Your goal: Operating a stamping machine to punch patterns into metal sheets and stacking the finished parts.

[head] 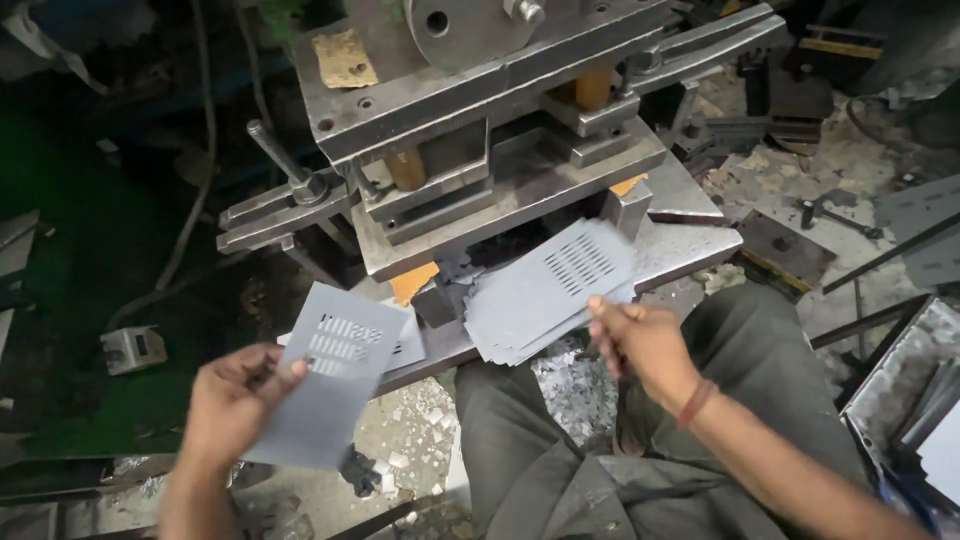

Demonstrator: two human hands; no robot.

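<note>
My left hand (232,400) holds a grey metal sheet (330,388) with rows of punched slots near its top, tilted out to the left of the press. My right hand (640,340) grips the near edge of a fanned stack of grey sheets (540,300); the top sheet has a block of slanted slots (580,265). The stack rests against the bed of the steel punch press (500,130), just in front of its die. A red band circles my right wrist.
Small metal punchings (565,385) litter the floor between my knees and under the press bed. A lever handle (275,150) sticks out on the press's left. A metal bin (915,390) with sheets stands at right. Scrap bars and plates lie on the floor at right.
</note>
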